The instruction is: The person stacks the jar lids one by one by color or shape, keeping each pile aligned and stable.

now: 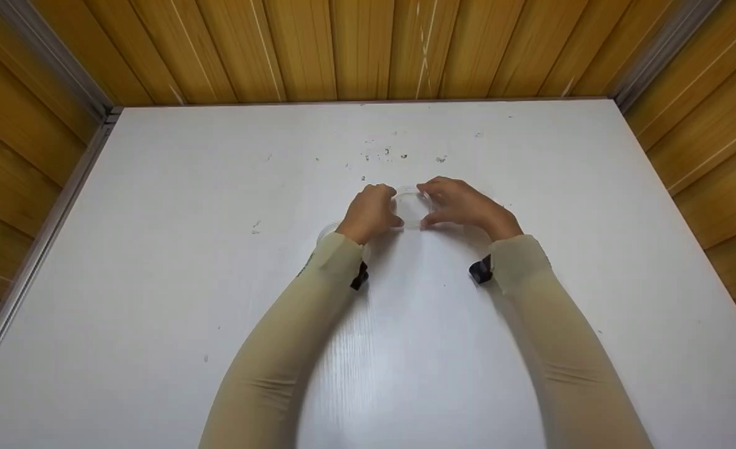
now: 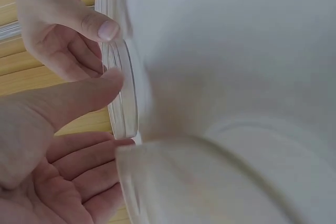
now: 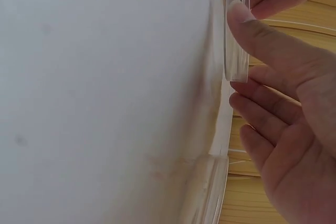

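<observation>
Between my two hands is a round, clear, shallow dish like a petri dish (image 1: 412,209), low over the white table. My left hand (image 1: 371,212) grips its left side, thumb on the near rim and fingers toward the far rim. On the opposite side my right hand (image 1: 461,202) holds it the same way. In the left wrist view the dish (image 2: 125,90) stands edge-on beside the left thumb. The right wrist view shows the right thumb against the dish's wall (image 3: 236,45). Whether the dish touches the table, I cannot tell.
Another clear dish (image 1: 327,232) lies by my left wrist, partly covered by the sleeve; it looms large in the left wrist view (image 2: 157,182). A further clear dish (image 3: 207,195) lies right of my right hand. Dark specks mark the table (image 1: 156,262); wood-pattern panels (image 1: 361,50) border it.
</observation>
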### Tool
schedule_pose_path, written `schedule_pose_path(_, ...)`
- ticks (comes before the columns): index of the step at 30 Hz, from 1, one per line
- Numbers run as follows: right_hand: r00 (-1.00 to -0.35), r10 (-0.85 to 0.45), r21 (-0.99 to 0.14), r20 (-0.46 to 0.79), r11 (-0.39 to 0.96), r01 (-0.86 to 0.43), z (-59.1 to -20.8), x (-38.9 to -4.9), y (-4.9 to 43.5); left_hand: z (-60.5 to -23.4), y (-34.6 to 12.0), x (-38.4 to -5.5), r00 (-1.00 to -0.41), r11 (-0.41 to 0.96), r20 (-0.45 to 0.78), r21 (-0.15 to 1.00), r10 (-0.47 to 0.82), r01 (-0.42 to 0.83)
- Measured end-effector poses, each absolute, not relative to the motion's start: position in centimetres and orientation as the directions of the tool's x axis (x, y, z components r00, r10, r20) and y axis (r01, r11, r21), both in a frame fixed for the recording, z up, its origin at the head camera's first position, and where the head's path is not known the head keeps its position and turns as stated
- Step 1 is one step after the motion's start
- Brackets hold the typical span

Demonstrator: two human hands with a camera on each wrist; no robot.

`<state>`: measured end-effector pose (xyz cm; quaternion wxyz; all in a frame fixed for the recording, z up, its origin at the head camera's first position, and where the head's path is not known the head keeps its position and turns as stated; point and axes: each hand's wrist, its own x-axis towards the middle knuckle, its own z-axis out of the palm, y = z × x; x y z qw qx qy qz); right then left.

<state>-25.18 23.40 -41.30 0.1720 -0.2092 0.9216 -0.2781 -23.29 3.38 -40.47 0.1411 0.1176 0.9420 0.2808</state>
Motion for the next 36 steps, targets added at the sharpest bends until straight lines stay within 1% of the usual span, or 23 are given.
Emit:
schedule_pose_path(5,-0.860,-0.471,-0.617,-0.196,0.741,-0.266,-40.9,-24.5,23.7,-40.2,3.1,-22.9,-0.939,0.798,-0.160,0.582,0.304,0.159)
schedule_pose_path(9,-0.862,-0.477,-0.617,-0.171,0.734,-0.284,-40.6,-23.8,23.7,-40.1,2.7,-22.4,-0.940,0.772,-0.114,0.607,0.320,0.189)
schedule_pose_path(15,-0.853,-0.499,-0.608,-0.155,0.729,-0.316,-40.3,-22.9,23.9,-40.2,2.5,-21.5,-0.933,0.766,-0.072,0.595,0.353,0.243)
schedule_pose_path(21,-0.845,-0.518,-0.606,-0.137,0.718,-0.342,-40.1,-21.9,24.2,-40.2,2.4,-20.4,-0.932,0.763,-0.063,0.595,0.358,0.253)
schedule_pose_path(27,-0.825,-0.556,-0.587,-0.104,0.704,-0.400,-40.1,-21.0,24.1,-40.2,2.0,-19.4,-0.920,0.762,-0.050,0.580,0.388,0.290)
schedule_pose_path(36,-0.801,-0.592,-0.564,-0.087,0.692,-0.450,-40.9,-20.0,23.5,-40.6,1.3,-18.5,-0.901,0.767,-0.083,0.561,0.426,0.311)
